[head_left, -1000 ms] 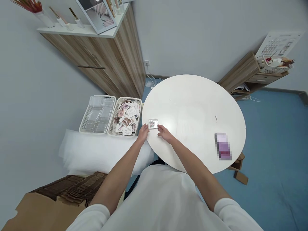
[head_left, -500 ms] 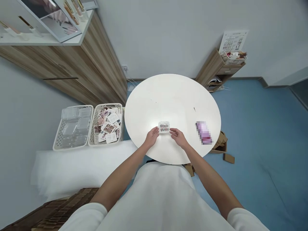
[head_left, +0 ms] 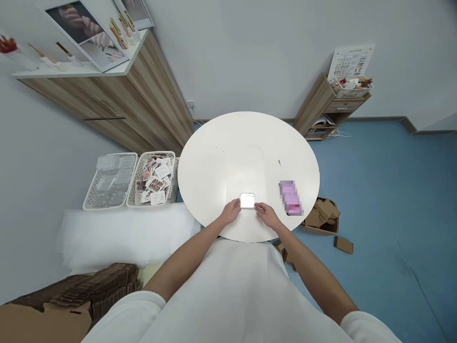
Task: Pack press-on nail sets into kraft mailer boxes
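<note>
A small clear plastic case (head_left: pixel 247 200) lies near the front edge of the round white table (head_left: pixel 246 152); glare whitens its top. My left hand (head_left: pixel 231 213) grips its left side with curled fingers. Gripping the right side is my right hand (head_left: pixel 266 215), pinched. Both hands rest on the tabletop.
A blurred purple object (head_left: pixel 290 197) lies on the table to the right. Two white baskets stand left of the table: one with clear cases (head_left: pixel 110 180), one with printed cards (head_left: pixel 154 177). Wooden cabinet (head_left: pixel 117 100) at back left, cardboard boxes (head_left: pixel 321 214) on the blue floor.
The case moved with both hands from the table's left edge to the front middle, nearer my body. Its coloured contents are now hidden by glare.
</note>
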### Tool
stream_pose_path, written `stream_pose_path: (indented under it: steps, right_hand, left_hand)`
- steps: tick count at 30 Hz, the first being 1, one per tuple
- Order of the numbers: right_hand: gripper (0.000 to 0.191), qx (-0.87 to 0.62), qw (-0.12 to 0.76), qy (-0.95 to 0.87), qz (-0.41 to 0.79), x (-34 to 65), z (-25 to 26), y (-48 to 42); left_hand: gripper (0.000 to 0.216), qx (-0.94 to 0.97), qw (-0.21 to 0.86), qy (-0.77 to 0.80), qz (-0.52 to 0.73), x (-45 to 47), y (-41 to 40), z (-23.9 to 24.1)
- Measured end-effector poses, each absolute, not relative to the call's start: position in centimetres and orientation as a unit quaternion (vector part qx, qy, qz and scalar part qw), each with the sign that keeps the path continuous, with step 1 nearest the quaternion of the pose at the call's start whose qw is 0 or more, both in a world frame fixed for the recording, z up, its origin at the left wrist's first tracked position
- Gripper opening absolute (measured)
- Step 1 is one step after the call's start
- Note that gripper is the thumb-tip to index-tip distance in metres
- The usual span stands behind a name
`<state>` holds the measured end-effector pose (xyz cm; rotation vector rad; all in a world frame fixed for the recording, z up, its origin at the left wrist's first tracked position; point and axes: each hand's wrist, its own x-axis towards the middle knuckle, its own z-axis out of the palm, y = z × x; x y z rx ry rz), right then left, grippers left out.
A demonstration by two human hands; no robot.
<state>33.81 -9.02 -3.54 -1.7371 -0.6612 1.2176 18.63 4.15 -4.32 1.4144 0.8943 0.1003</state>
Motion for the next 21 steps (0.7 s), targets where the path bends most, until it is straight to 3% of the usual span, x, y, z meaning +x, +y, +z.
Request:
stream_pose_path:
  steps: [4,7,13,17,21]
  right_hand:
    - [0.039,-0.685,0.422,-0.315,0.503,34.4,-4.1,-9.0]
    - [0.038,-0.709,0.385,-0.379,0.454,35.1,-3.9,-9.0]
    - [0.032,-0.689,0.177,-0.633,0.305,36.1,-3.2,-10.2]
    - [0.042,-0.639,0.08,-0.718,0.265,35.6,-3.8,-11.0]
    - [0.034,-0.667,0.049,-0.703,0.243,34.8,-4.3,-10.9]
  left_hand:
    - [0.05,0.66,0.624,0.415,0.052,18.5,3.1,-4.3]
    - [0.05,0.725,0.524,0.443,0.054,18.4,2.5,-3.9]
    - [0.036,0.881,0.328,0.34,0.013,16.8,1.2,-3.4]
    - [0.036,0.904,0.284,0.316,-0.044,16.0,-0.1,-3.6]
    - [0.026,0.902,0.273,0.329,-0.063,16.2,-0.4,-3.7]
